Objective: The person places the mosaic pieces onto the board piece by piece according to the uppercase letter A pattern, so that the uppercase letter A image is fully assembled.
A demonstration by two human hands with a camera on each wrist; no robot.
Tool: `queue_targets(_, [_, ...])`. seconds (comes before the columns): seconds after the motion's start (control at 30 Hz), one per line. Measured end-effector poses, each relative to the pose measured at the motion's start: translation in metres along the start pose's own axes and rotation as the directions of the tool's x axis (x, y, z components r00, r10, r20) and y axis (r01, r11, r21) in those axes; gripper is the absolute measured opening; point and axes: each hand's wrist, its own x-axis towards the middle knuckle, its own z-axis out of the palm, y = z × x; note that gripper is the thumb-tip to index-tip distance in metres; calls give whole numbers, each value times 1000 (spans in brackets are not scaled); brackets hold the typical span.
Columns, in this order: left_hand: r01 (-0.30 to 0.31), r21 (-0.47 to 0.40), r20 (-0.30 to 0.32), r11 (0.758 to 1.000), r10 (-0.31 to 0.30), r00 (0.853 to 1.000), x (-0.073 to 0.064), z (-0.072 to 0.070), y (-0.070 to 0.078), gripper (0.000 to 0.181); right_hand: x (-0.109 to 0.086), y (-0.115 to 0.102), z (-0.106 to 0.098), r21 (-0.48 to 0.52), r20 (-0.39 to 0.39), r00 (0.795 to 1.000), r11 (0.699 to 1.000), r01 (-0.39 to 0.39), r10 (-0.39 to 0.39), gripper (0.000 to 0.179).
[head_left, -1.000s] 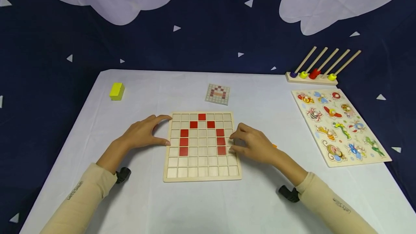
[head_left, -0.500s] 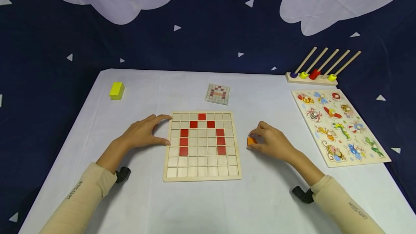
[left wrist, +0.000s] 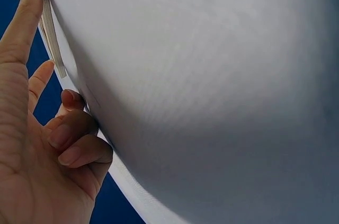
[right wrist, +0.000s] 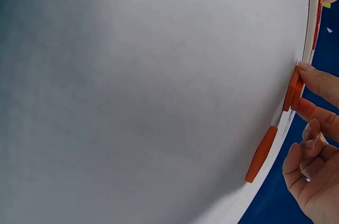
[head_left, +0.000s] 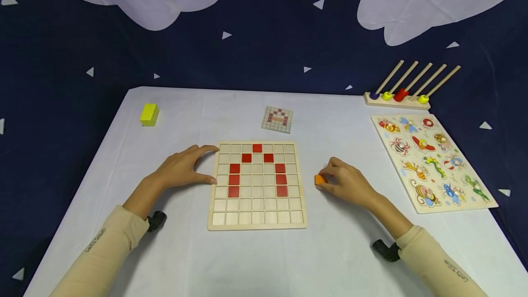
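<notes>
A wooden grid board (head_left: 264,229) lies flat on the white table, with several red square tiles (head_left: 257,148) in its cells forming a peaked outline. My left hand (head_left: 181,168) rests thumb and index fingertips against the board's left edge; in the left wrist view its other fingers are loosely bent. Right of the board, my right hand (head_left: 344,181) pinches a small orange tile (head_left: 319,179) between thumb and finger, at the table surface. The right wrist view shows the pinched orange tile (right wrist: 291,89), seemingly two layers thick, and a separate orange piece (right wrist: 261,155) near it.
Behind the board lies a small pattern card (head_left: 277,119). A yellow block (head_left: 149,114) stands at the back left. To the right are an insect puzzle board (head_left: 433,164) and a peg stand (head_left: 397,101) with coloured beads. A dark blue cloth (head_left: 264,49) hangs behind.
My right hand has moved right, from the board's right edge to the orange tile, and now pinches it. My left hand and the red tiles have stayed put.
</notes>
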Motion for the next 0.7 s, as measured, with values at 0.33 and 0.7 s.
queue_targets(0.33, [7, 13, 1, 1000, -7, 1000, 1, 1, 0, 92, 7, -7, -3, 25, -32, 998, 998, 52, -51, 25])
queue_targets(0.7, [-4, 17, 0, 1000, 4, 1000, 1, 1, -2, 94, 35, -38, -1, 39, -3, 995, 994, 98, -98, 28])
